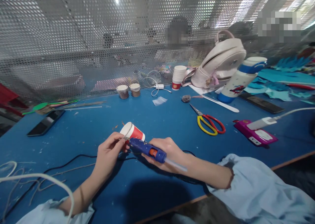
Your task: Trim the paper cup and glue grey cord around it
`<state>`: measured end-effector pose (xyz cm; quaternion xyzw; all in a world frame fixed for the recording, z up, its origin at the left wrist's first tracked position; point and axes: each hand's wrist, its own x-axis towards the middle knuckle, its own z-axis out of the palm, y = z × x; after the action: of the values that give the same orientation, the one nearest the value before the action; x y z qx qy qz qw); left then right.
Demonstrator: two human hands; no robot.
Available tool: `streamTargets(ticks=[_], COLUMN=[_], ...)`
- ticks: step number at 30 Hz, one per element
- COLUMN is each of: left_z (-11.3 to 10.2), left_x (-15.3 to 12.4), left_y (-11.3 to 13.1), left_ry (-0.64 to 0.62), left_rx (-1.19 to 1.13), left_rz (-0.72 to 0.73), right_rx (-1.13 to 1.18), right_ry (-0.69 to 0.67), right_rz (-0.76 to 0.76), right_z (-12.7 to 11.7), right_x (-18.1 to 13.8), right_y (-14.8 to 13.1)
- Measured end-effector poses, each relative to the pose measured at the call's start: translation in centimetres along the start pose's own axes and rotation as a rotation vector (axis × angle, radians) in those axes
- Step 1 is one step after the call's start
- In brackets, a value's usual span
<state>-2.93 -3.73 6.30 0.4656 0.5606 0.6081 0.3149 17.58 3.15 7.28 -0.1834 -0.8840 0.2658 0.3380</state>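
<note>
A red and white paper cup [137,134] lies tilted on its side above the blue table. My left hand [110,149] is closed at the cup's edge, thumb and fingers pinched there; a thin grey cord [73,169] trails over the table towards this hand. In my right hand [169,152] is a blue hot glue gun [145,147], a clear glue stick jutting from its rear. The gun's nozzle is close to the cup's edge by my left fingertips; whether it touches is hidden.
Scissors [208,122], a magenta power strip [258,132] and a water bottle [240,81] are on the right. Stacked paper cups [179,76] and a backpack [221,63] stand at the back. A phone [45,123] lies left. Black cable [66,159] and white cable [49,176] cross the near left.
</note>
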Motion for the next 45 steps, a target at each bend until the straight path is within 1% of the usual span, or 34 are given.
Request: streamTargets(ticks=[2,4,7,9,11,15,20,22,24,29,32,38,43,45], left_z=[0.1,0.1,0.0,-0.2,-0.3,-0.3,-0.3,-0.3,-0.4,-0.7,-0.7,-0.6,-0.7,-0.8], left_x=[0.0,0.0,0.0,-0.1,-0.1,-0.1,0.0,0.0,0.0,0.1,0.2,0.3,0.2,0.2], left_y=[0.1,0.1,0.0,-0.2,-0.3,-0.4,-0.4,-0.4,-0.5,-0.6,-0.6,-0.5,-0.5,-0.5], left_ry=[0.0,0.017,0.03,0.013,-0.004,-0.013,-0.022,-0.023,-0.023,-0.053,-0.056,-0.065,-0.066,-0.072], left_rx=[0.007,-0.013,-0.051,-0.06,-0.07,-0.089,-0.099,-0.105,-0.11,-0.115,-0.135,-0.148,-0.163,-0.164], left_rz=[0.001,-0.018,-0.041,-0.04,-0.036,-0.045,-0.056,-0.056,-0.051,-0.044,-0.043,-0.04,-0.03,-0.025], right_rx=[0.005,0.009,0.007,0.008,0.022,0.041,0.02,0.019,0.044,0.128,0.182,0.211,0.231,0.213], right_ry=[0.005,0.005,0.011,0.026,0.035,0.021,0.015,0.016,0.013,0.017,0.012,-0.032,0.006,-0.005], right_rz=[-0.022,-0.007,0.107,0.191,0.237,0.234,0.108,0.087,0.127,0.344,0.424,0.423,0.422,0.405], right_z=[0.2,0.1,-0.6,-1.2,-1.6,-1.6,-0.6,-0.5,-0.7,-1.8,-2.1,-2.0,-2.0,-1.9], right_x=[-0.1,-0.1,0.4,0.8,1.1,1.0,0.2,0.2,0.4,1.4,1.6,1.6,1.6,1.5], right_y=[0.0,0.0,0.0,-0.2,-0.3,-0.6,-0.7,-0.8,-0.7,-0.4,-0.4,-1.0,-0.8,-0.9])
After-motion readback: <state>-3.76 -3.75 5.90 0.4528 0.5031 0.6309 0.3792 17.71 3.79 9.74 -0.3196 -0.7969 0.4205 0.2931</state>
